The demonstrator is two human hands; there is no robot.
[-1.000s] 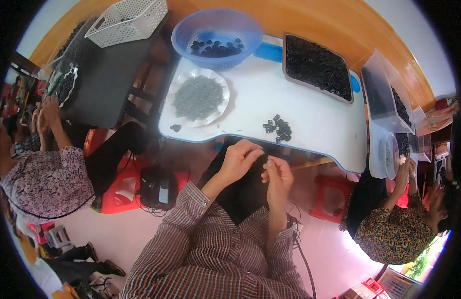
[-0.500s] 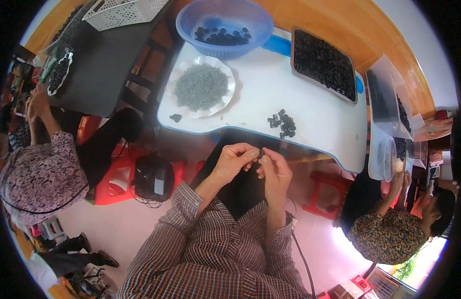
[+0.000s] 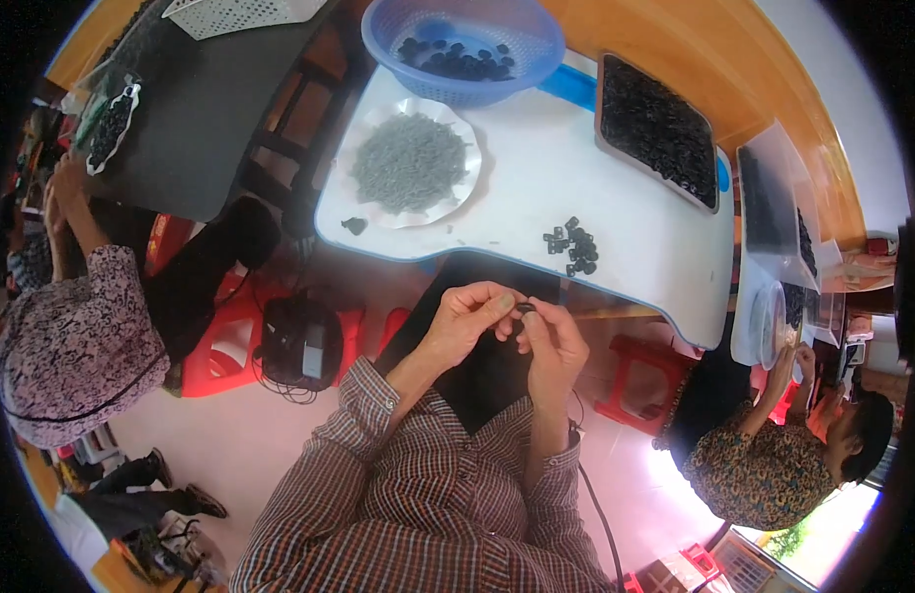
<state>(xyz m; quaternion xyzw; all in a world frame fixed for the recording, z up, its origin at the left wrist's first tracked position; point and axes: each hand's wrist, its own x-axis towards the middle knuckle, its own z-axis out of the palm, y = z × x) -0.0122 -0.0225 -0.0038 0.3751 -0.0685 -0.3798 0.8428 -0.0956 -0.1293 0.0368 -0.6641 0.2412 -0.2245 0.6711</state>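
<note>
My left hand (image 3: 465, 318) and my right hand (image 3: 553, 341) meet in front of the table's near edge, above my lap. Between their fingertips is a small black piece (image 3: 526, 307), partly covered by the fingers. The right thumb and fingers pinch it. My left thumb and forefinger press together right beside it; whether they hold something tiny of their own is hidden. Beyond the hands, a loose group of small black pieces (image 3: 578, 246) lies on the white table (image 3: 522, 188). To its left stands a white scalloped plate (image 3: 463, 201) heaped with small greyish translucent bits (image 3: 408, 163).
At the back are a blue colander (image 3: 457, 94) holding black pieces and a tray (image 3: 655, 170) full of them. A dark scrap (image 3: 354, 225) lies near the front left edge. Co-workers sit at the left (image 3: 77, 346) and right (image 3: 764, 465). Red stools (image 3: 640, 381) flank me.
The table and its contents have shifted slightly in view. My hands stay together at nearly the same place, the black piece now turned a little and showing more.
</note>
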